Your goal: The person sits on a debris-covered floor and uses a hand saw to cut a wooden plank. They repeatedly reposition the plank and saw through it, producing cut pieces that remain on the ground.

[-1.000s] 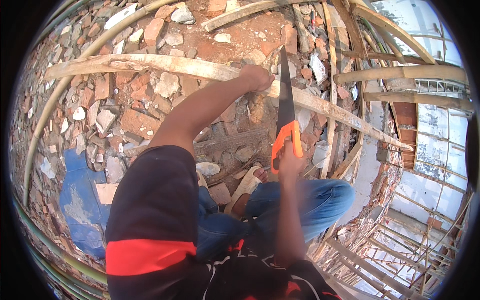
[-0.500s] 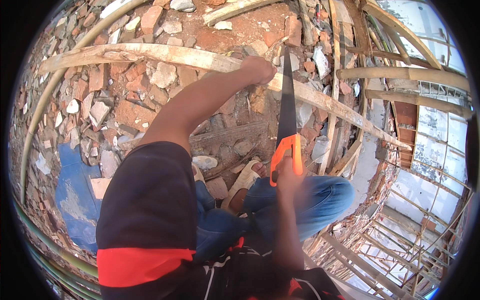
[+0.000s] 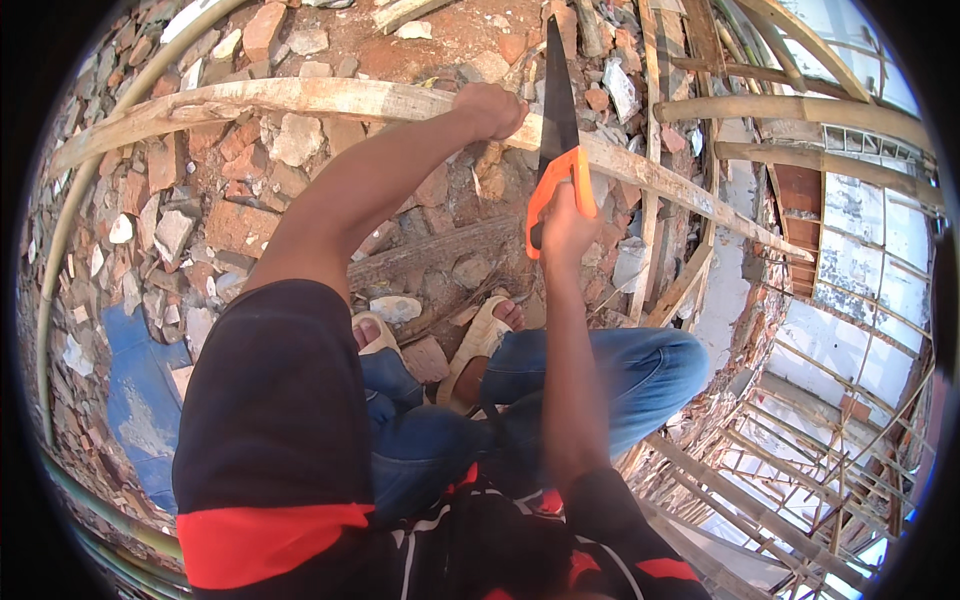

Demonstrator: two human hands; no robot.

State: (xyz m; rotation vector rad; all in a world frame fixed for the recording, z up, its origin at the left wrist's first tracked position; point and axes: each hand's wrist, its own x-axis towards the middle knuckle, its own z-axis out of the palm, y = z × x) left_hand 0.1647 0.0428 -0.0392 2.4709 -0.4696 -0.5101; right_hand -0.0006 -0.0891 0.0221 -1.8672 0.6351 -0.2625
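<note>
A long pale wooden beam (image 3: 300,97) stretches across the rubble in front of me from left to right. My left hand (image 3: 492,111) is closed round it near its middle. In my right hand (image 3: 567,225) is a handsaw (image 3: 560,95) with an orange and black handle and a dark tapering blade. The blade crosses the beam just right of my left hand, its tip pointing away from me past the far edge. Whether the teeth have cut into the wood I cannot tell.
Broken bricks and stones (image 3: 240,228) cover the ground. A blue sheet (image 3: 145,380) lies at the left. Bamboo poles (image 3: 800,112) and planks stand at the right beside a white panelled wall (image 3: 850,225). My sandalled feet (image 3: 478,345) are below the beam.
My right hand has pushed the saw away from me, so its handle now sits close to the beam and the tip reaches farther beyond. My left hand stays on the beam.
</note>
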